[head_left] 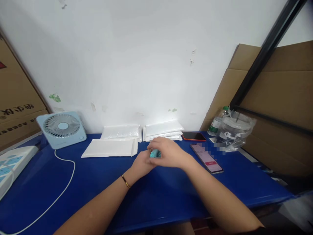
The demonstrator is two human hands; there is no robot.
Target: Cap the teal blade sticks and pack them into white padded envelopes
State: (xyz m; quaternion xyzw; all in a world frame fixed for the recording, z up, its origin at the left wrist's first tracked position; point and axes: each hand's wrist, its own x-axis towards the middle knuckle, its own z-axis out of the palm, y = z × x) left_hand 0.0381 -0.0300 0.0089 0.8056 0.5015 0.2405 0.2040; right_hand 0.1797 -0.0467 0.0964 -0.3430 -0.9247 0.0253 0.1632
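Note:
My two hands meet above the middle of the table, close in front of the white packets. Between them shows a small turquoise item (155, 153); its kind is mostly hidden by my fingers. My right hand (168, 151) curves over it from the right, thumb below and fingers above. From the left, my left hand (142, 162) closes against the same item, its fingertips partly covered by the right hand. A flat white padded envelope (110, 148) lies just left of my hands.
Behind the hands are two stacks of white packets (121, 132), (162, 129) against the wall. A light blue fan (63, 126), its cable and a power strip (14, 163) are at left. Two phones (206, 158), (194, 135), a bottle (215, 125) and a plastic-wrapped cup (232, 130) are at right.

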